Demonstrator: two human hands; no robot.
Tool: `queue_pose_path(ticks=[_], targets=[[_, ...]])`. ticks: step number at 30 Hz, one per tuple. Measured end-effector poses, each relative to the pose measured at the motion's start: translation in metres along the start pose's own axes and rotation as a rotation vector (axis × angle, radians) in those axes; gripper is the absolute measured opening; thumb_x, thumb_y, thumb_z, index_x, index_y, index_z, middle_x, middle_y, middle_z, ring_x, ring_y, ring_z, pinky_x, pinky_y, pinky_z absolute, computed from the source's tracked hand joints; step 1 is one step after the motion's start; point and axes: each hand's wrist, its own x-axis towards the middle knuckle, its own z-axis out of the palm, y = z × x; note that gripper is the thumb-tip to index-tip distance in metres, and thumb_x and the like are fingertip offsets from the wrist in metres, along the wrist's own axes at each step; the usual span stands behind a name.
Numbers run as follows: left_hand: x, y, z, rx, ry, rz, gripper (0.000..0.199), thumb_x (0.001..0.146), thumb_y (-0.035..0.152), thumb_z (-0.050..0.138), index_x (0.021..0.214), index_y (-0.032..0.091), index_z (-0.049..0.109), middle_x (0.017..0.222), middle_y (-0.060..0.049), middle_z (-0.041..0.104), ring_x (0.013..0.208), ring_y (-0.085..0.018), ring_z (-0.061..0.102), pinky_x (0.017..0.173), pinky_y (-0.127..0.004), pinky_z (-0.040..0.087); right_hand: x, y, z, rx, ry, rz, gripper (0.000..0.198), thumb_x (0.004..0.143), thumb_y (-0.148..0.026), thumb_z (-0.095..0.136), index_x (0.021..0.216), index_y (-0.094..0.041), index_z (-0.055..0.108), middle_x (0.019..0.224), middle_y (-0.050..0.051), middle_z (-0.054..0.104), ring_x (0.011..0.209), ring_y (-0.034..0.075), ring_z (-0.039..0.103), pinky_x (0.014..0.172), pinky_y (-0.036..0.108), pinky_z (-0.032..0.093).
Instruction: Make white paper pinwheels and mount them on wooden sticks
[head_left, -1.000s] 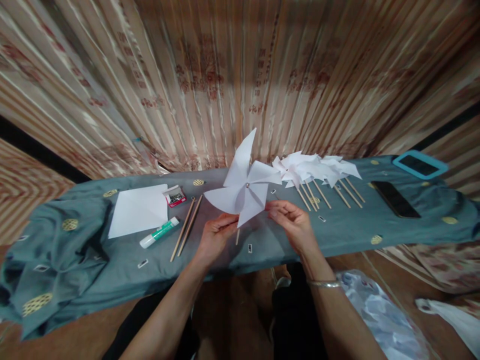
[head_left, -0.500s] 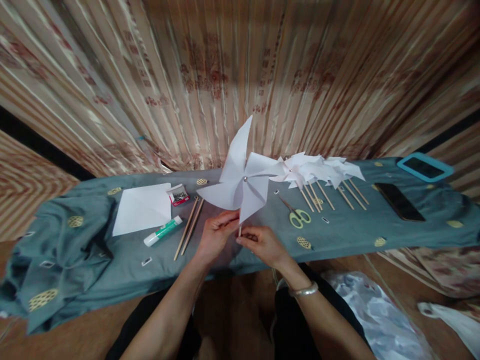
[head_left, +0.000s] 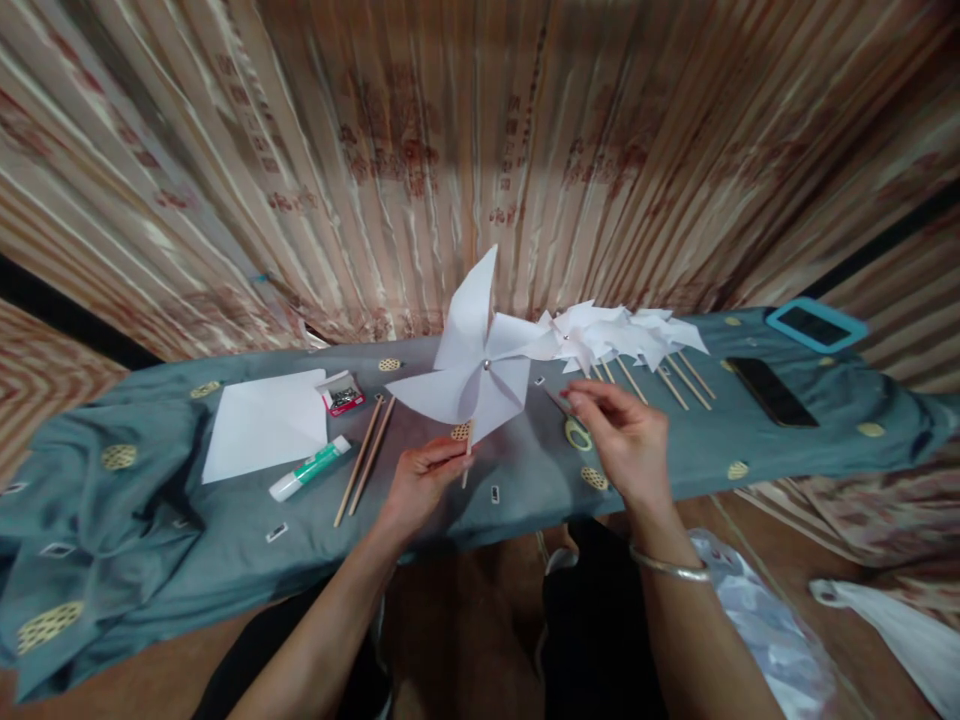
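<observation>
A white paper pinwheel (head_left: 484, 375) with a silver pin at its centre stands upright on a thin wooden stick (head_left: 466, 476). The fingers and thumb of my left hand (head_left: 424, 478) are closed around that stick below the paper blades. My right hand (head_left: 626, 435) hovers just over the scissors (head_left: 577, 433) with green-yellow handles, partly covering them. Its fingers are loosely bent, the thumb a little apart, and nothing shows between them. Behind it lie several finished white pinwheels (head_left: 622, 335), overlapping, with their sticks pointing towards me.
On the left are white paper sheets (head_left: 266, 425), a small red box of pins (head_left: 344, 393), a glue stick (head_left: 310, 468) and loose wooden sticks (head_left: 364, 462). A black phone (head_left: 772, 391) and a blue-framed device (head_left: 817, 324) lie right on the grey cloth (head_left: 442, 520).
My right hand has let go of the pinwheel's stick and moved right and up, over the scissors. My left hand still holds the stick. The whole view has shifted slightly.
</observation>
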Motion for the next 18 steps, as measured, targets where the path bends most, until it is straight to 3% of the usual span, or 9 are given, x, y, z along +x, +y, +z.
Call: queue_pose_path(ticks=[2,5,12,18], targets=[[-0.002,-0.002,0.001,0.035,-0.051,-0.002,0.014,0.065,0.030,0.080,0.077,0.022,0.082,0.078,-0.004,0.072,0.075,-0.017,0.062,0.070,-0.027,0.047,0.005,-0.008,-0.008,-0.029,0.119,-0.097,0.029,0.085,-0.042,0.068,0.108,-0.024,0.073,0.107,0.007,0.076,0.094,0.022,0.068,0.087,0.038,0.052],[-0.005,-0.006,0.002,0.068,-0.112,-0.010,0.015,0.067,0.032,0.079,0.077,0.022,0.082,0.075,-0.004,0.071,0.071,-0.016,0.060,0.067,-0.026,0.045,0.008,-0.014,-0.008,-0.052,0.109,-0.169,0.035,0.087,-0.039,0.066,0.119,-0.026,0.068,0.124,0.007,0.070,0.111,0.024,0.064,0.099,0.041,0.048],[-0.006,-0.007,0.000,0.094,-0.146,-0.029,0.019,0.068,0.035,0.077,0.081,0.022,0.082,0.078,-0.004,0.071,0.073,-0.017,0.060,0.068,-0.026,0.045,0.005,-0.001,0.004,0.048,0.025,-0.107,0.013,0.081,-0.035,0.072,0.083,-0.022,0.076,0.095,0.003,0.078,0.092,0.022,0.071,0.090,0.038,0.053],[-0.004,-0.007,0.000,0.036,-0.126,-0.038,0.019,0.066,0.033,0.078,0.082,0.022,0.082,0.081,-0.004,0.072,0.076,-0.017,0.061,0.071,-0.027,0.046,0.003,-0.001,0.008,0.200,-0.055,0.053,0.018,0.076,-0.040,0.077,0.082,-0.023,0.077,0.083,0.002,0.078,0.079,0.020,0.070,0.078,0.034,0.055]])
